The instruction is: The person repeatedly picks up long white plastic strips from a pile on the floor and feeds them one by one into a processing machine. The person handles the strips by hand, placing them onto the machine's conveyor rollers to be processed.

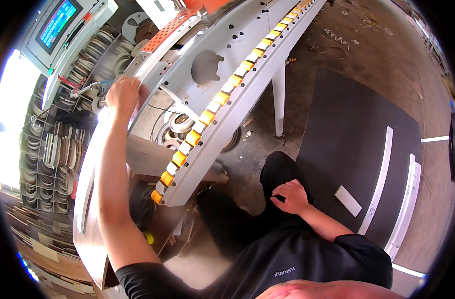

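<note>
My left hand (123,97) reaches out to the edge of the light grey machine frame (173,85). Its fingers are curled closed and what they hold is hidden behind them. Just beside its wrist a metal hose fitting (90,88) joins a thin hose. My right hand (291,196) lies over the knee of my black trousers (280,167), fingers loosely bent, thumb apart, nothing in it. Between my arms a slanting rail carries a row of yellow and white rollers (206,117).
A control panel with a lit screen (57,25) hangs at upper left, above racks of edge-banding rolls (58,149). More rolls (180,123) lie under the frame. On the right, a dark board (352,129) bears white strips (382,174) and a short white piece (348,201).
</note>
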`<state>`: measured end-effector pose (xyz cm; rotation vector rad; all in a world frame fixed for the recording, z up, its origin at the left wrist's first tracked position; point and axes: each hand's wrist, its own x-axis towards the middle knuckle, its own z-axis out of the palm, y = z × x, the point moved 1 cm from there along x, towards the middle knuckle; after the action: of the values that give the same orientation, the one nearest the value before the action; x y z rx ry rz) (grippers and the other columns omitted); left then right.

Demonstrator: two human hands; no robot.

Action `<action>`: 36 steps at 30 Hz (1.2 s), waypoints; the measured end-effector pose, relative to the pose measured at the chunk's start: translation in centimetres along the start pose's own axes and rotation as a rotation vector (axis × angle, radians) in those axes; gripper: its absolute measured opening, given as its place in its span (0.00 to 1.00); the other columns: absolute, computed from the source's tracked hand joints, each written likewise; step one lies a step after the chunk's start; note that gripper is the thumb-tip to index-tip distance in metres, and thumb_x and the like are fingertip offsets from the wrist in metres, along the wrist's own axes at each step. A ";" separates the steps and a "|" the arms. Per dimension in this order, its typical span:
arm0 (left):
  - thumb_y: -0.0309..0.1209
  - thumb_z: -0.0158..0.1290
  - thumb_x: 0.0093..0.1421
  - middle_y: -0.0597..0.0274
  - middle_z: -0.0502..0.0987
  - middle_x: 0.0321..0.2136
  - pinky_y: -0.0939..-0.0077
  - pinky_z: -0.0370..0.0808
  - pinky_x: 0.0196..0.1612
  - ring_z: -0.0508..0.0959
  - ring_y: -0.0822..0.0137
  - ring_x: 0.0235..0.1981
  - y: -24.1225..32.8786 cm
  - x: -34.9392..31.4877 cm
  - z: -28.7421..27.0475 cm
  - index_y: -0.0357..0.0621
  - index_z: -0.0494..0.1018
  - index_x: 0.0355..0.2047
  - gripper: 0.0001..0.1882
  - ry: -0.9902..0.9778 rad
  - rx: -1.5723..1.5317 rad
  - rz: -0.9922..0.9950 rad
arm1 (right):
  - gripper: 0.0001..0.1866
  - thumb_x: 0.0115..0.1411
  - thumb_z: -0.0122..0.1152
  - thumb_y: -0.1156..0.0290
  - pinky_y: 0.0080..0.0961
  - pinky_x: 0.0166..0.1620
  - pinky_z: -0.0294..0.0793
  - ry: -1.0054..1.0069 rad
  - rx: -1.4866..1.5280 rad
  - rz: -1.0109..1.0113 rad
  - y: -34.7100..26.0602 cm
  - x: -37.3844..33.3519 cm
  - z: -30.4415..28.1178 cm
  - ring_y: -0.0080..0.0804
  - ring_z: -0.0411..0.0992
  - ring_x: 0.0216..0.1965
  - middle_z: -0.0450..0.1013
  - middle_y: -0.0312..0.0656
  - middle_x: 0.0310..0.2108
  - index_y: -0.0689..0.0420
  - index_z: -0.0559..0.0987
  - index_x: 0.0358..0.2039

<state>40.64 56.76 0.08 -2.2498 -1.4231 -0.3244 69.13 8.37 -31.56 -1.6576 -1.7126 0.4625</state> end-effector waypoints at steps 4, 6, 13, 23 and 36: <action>0.46 0.55 0.70 0.62 0.86 0.43 0.48 0.82 0.48 0.86 0.49 0.47 1.5 2.4 0.9 0.54 0.87 0.38 0.15 0.020 -0.019 0.017 | 0.09 0.61 0.74 0.57 0.36 0.48 0.72 0.027 0.042 -0.007 0.4 -0.3 -0.2 0.34 0.81 0.37 0.85 0.28 0.36 0.46 0.87 0.31; 0.44 0.56 0.70 0.62 0.86 0.44 0.48 0.82 0.49 0.86 0.49 0.48 3.4 3.7 1.0 0.51 0.87 0.37 0.15 0.001 0.008 -0.037 | 0.08 0.61 0.75 0.57 0.36 0.47 0.72 0.040 0.032 -0.024 0.2 -0.5 -0.2 0.34 0.80 0.37 0.85 0.28 0.36 0.46 0.86 0.31; 0.39 0.56 0.67 0.62 0.87 0.48 0.52 0.82 0.53 0.84 0.52 0.52 6.2 5.3 2.0 0.52 0.88 0.37 0.12 0.081 0.039 0.067 | 0.08 0.60 0.74 0.59 0.37 0.48 0.72 0.069 0.032 -0.035 0.7 -1.1 -0.7 0.35 0.81 0.38 0.85 0.30 0.36 0.47 0.86 0.31; 0.57 0.51 0.72 0.57 0.75 0.67 0.46 0.66 0.73 0.69 0.47 0.71 0.2 0.2 1.3 0.51 0.79 0.64 0.31 -0.007 -0.055 -0.100 | 0.08 0.60 0.74 0.60 0.36 0.48 0.72 0.088 0.072 -0.008 1.2 -1.3 -0.9 0.34 0.82 0.38 0.86 0.30 0.35 0.48 0.87 0.30; 0.67 0.47 0.72 0.46 0.67 0.74 0.23 0.48 0.76 0.61 0.48 0.78 3.2 5.8 4.9 0.40 0.66 0.73 0.46 -0.112 -0.193 -0.248 | 0.08 0.58 0.76 0.59 0.34 0.43 0.71 0.069 0.087 -0.018 0.9 0.4 -0.4 0.32 0.82 0.35 0.85 0.28 0.33 0.46 0.86 0.29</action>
<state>45.80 62.61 -2.48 -2.2734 -1.8055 -0.4378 70.07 8.81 -31.79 -1.5774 -1.6332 0.4600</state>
